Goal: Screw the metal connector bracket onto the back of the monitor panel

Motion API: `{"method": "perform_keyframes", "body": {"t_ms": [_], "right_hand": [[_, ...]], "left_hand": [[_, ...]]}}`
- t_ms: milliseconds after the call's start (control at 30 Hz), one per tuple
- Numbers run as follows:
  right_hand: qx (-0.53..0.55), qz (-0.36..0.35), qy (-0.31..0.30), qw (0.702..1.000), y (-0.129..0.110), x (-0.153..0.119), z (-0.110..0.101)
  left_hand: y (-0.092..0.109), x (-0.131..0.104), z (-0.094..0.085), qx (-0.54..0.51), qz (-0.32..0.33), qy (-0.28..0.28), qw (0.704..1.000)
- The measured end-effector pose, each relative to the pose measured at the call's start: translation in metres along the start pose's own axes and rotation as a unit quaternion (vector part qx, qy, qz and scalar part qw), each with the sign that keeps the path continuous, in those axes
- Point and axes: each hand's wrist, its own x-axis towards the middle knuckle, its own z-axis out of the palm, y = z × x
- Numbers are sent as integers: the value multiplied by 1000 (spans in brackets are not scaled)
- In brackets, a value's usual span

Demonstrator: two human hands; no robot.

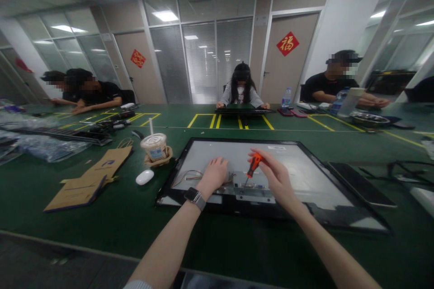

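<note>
A flat display panel (298,167) with a black frame lies back side up on the green table. My right hand (278,176) grips an orange and black screwdriver (253,165), held at a slant with its shaft pointing down. The screwdriver's tip meets, or hovers just over, a metal bracket (240,179) with connector ports near the panel's front edge; contact cannot be made out. Left of the bracket, my left hand (216,172) rests on the panel with its fingers stretched out, beside some thin wires (190,174). A watch (193,196) is on that wrist.
Left of the panel are a white mouse (144,177), an iced drink cup (154,146) in a carton holder and a paper bag (90,176). A dark flat slab (361,184) and black cables (400,169) lie to the right. Several people sit across the table.
</note>
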Motion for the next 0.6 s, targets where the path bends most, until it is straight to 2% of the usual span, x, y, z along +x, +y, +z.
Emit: {"method": "perform_keyframes", "body": {"t_ms": [267, 500, 600], "right_hand": [[-47, -22, 28, 998, -2, 3, 0], [8, 9, -5, 1000, 0, 0, 1], [-8, 7, 13, 1000, 1, 1, 1]], "left_hand": [[-1, 1, 4, -10, 4, 5, 1000], [-1, -1, 0, -16, 0, 11, 1000], [-1, 0, 0, -18, -2, 5, 1000]]}}
